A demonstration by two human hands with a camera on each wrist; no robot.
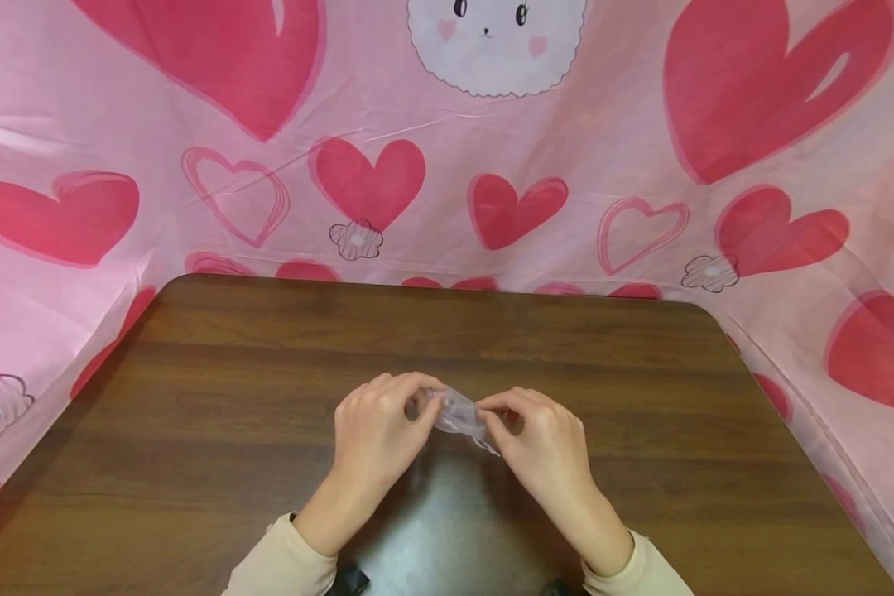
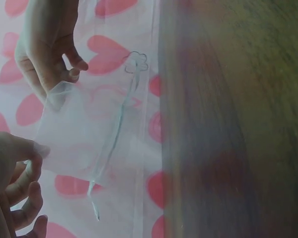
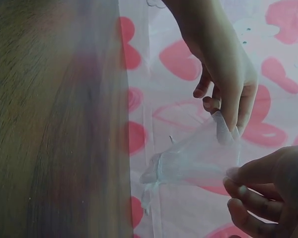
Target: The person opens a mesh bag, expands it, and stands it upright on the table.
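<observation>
A small sheer white drawstring pouch [image 1: 458,413] is held up over the table between both hands. My left hand [image 1: 380,422] pinches one side of it between thumb and fingertips. On the opposite side, the thumb and fingertips of my right hand [image 1: 544,439] pinch it too. Seen from the left wrist, the pouch [image 2: 79,134] spreads between the hands, and a thin pale cord [image 2: 111,139] runs across it with a loose end hanging. From the right wrist, the pouch [image 3: 193,156] looks gathered and puckered at the cord end.
The brown wooden table [image 1: 231,356] reaches out to rounded far corners. A pink cloth [image 1: 447,215] printed with red hearts hangs behind it and along both sides. Dark objects [image 1: 348,579] show by the sleeve cuffs at the bottom edge.
</observation>
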